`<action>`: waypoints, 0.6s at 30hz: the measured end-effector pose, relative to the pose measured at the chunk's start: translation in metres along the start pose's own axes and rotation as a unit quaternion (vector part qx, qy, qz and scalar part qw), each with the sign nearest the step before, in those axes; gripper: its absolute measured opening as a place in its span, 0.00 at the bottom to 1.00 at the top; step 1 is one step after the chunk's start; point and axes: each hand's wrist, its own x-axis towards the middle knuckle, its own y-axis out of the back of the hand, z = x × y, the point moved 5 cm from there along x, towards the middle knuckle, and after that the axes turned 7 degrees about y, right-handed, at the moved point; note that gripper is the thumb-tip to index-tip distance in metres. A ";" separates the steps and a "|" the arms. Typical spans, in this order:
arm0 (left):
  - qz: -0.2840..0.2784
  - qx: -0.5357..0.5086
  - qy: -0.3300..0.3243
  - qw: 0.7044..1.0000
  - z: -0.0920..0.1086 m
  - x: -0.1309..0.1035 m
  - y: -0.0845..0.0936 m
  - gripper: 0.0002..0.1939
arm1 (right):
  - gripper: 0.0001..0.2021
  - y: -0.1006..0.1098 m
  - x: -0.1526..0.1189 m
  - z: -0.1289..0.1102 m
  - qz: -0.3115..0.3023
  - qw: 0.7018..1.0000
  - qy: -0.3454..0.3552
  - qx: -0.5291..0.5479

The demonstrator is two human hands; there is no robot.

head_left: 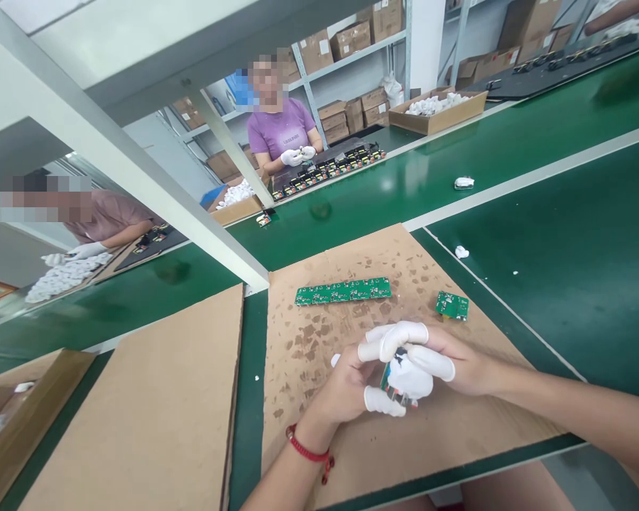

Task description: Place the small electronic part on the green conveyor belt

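White finger cots cover the fingers of both hands. My left hand (348, 383) grips a small circuit board (386, 376) by its edge, fingers above and thumb below. A big lump of white putty-like material (412, 377) covers much of that board, and a dark part pokes out at the top. Closed around the same piece from the other side, my right hand (452, 358) presses its fingers against the white lump. Beyond the hands a long green circuit board panel (343, 291) lies on the cardboard sheet (298, 390). A smaller green board (452, 306) lies to the right.
A metal post (213, 241) slants down to the bench at the left. Another cardboard sheet (154, 397) lies beside mine. Across the green conveyor belt (351, 191), two people work near rows of assembled boards (330, 170). A white piece (461, 252) lies at right.
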 end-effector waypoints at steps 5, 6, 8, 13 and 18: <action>-0.013 -0.037 -0.014 0.999 0.002 0.002 -0.004 0.22 | 0.14 -0.003 -0.001 0.007 0.020 0.996 -0.037 0.081; -0.017 -0.049 -0.015 0.999 0.003 0.002 -0.005 0.23 | 0.14 -0.002 -0.002 0.009 0.026 0.993 -0.043 0.104; -0.024 -0.064 -0.016 0.998 0.005 0.002 -0.007 0.24 | 0.15 -0.001 -0.001 0.014 0.036 0.990 -0.043 0.130; -0.044 -0.021 -0.005 0.999 0.003 0.004 -0.007 0.25 | 0.13 0.001 -0.002 0.020 0.024 0.989 -0.056 0.135; -0.034 0.029 -0.023 0.999 0.005 0.005 -0.006 0.24 | 0.13 0.001 -0.004 0.019 0.017 0.987 -0.077 0.142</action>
